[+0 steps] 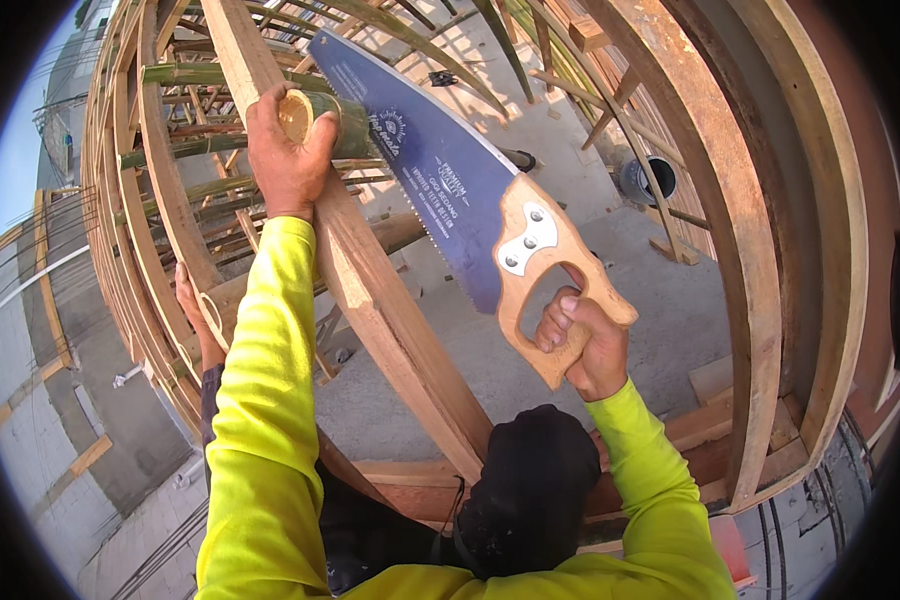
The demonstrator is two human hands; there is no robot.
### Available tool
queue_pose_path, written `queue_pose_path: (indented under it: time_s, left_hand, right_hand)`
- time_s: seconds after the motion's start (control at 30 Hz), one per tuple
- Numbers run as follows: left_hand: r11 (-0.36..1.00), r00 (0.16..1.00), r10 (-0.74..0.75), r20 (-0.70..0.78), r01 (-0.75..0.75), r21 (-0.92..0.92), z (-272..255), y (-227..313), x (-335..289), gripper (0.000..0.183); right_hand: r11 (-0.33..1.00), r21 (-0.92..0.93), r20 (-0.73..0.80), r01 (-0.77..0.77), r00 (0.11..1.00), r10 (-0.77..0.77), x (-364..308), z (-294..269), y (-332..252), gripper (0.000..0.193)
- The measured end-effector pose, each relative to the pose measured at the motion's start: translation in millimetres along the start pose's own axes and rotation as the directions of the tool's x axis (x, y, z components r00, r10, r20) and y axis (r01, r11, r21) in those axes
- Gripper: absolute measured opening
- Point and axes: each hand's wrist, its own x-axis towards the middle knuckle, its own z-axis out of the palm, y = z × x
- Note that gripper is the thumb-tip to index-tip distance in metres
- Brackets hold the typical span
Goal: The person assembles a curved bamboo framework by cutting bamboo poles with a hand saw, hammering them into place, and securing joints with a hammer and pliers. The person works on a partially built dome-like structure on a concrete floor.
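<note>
My left hand (288,165) is closed at the cut end of a thick green bamboo pole (352,128), its thumb pressed along the end. The same hand rests on a long squared timber beam (395,335) that slants up and away to the left. In my right fist is the wooden handle of a handsaw (440,165) with a wide blue blade. My right hand (592,345) has its fingers wrapped through the handle opening. The toothed edge faces left, and the blade passes right beside the bamboo; whether the teeth touch it, I cannot tell.
Curved wooden ribs (745,230) rise at the right, and more ribs with bamboo poles (205,145) stand at the left. Far below, a dark bucket (650,178) sits on the concrete floor (560,215). A rounded black cloth-covered shape (530,490) lies between my arms.
</note>
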Motion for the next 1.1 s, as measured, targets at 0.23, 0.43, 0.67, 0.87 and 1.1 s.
queue_pose_path:
  time_s: [0.23,0.43,0.67,0.87,1.1]
  left_hand:
    - [1.0,1.0,-0.011,0.006,0.011,0.006,4,-7,5,0.058]
    - [0.998,0.999,-0.049,0.006,0.049,0.037,-11,-4,-8,0.058]
    - [1.0,1.0,-0.015,-0.004,0.015,-0.002,-1,-7,-2,0.056]
    - [1.0,0.999,-0.028,-0.032,0.028,-0.007,5,0,4,0.056]
    - [1.0,1.0,-0.004,-0.015,0.004,-0.014,-5,0,5,0.056]
  right_hand:
    - [0.994,-0.012,0.014,0.108,0.994,-0.108,80,36,-3,0.046]
    - [0.997,0.057,-0.11,-0.053,0.992,0.059,-43,-11,-5,0.057]
    - [0.999,-0.041,-0.13,0.017,0.991,-0.022,22,30,7,0.056]
    - [0.997,-0.017,-0.009,0.072,0.997,-0.072,54,38,-1,0.042]
    - [0.996,-0.092,-0.019,-0.014,1.0,0.013,-16,-8,-3,0.055]
